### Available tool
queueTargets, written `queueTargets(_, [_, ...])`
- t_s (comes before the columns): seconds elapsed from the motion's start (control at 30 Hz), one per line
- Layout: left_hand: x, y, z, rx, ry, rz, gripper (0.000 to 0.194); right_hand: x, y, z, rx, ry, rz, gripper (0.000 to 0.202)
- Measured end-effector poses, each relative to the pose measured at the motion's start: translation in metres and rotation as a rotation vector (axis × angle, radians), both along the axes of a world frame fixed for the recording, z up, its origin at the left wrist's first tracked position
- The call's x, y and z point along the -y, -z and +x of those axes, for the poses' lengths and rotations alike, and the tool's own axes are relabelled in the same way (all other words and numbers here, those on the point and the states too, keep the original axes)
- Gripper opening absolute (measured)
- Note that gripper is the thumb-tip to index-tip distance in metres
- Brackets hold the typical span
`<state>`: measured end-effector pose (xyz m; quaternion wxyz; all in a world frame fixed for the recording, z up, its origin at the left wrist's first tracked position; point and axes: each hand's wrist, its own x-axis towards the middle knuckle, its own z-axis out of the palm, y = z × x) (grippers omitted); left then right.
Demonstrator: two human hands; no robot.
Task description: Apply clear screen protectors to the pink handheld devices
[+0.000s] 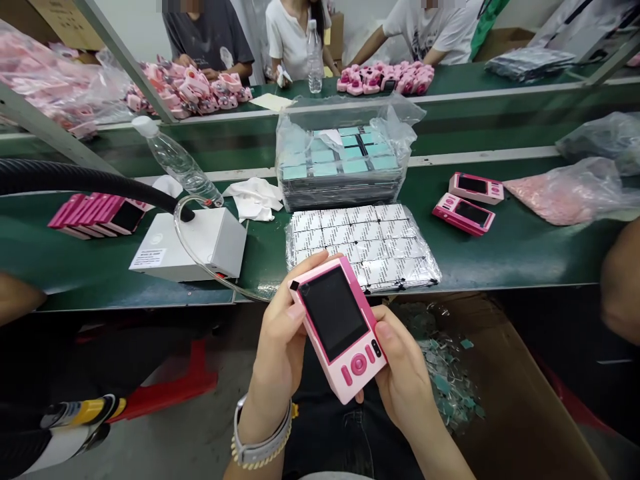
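Note:
A pink toy camera (334, 313) with a dark screen and pink buttons is held tilted in front of me, above my lap. My left hand (280, 327) wraps its left side, thumb on the edge beside the screen. On the lower right side, my right hand (403, 363) grips it with the thumb near the buttons. The fingers behind the camera are mostly hidden. Just beyond it lies a clear-wrapped sheet of white printed squares (360, 233). Behind that stands a plastic bag (345, 190) of stacked sheets with teal squares.
Two pink cameras (465, 215) lie at right near a bag of pink pieces (565, 193). At left are a white box (195, 243) with a black hose (90, 180), a tilted bottle (175, 160) and a row of pink cameras (95, 215). Co-workers sit opposite. Scraps (445, 373) fill a carton below.

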<state>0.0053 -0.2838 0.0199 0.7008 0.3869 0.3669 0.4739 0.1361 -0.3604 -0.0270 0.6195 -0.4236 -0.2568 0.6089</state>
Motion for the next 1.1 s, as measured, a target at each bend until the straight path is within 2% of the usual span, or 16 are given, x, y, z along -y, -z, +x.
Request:
queueTargets(0.17, [0.002,0.004,-0.009,-0.086,-0.056,0.138,0.041,0.003,0.004,0.004,0.100,-0.003,0.014,0.028])
queueTargets(0.33, [0.003,0.005,-0.015,-0.152,-0.071,0.178,0.040,0.005,0.006,0.009,0.248,0.013,0.112,0.025])
queueTargets(0.6, [0.006,0.003,-0.013,-0.283,-0.149,0.178,0.037,0.007,0.006,0.013,0.384,-0.012,0.159,0.022])
queueTargets(0.8, [0.004,0.008,-0.017,-0.293,-0.085,0.216,0.035,0.008,0.007,0.012,0.423,-0.010,0.169,0.022])
queueTargets(1.1, [0.007,0.008,-0.013,-0.281,-0.175,0.189,0.030,0.011,0.007,0.013,0.474,-0.019,0.156,0.025])
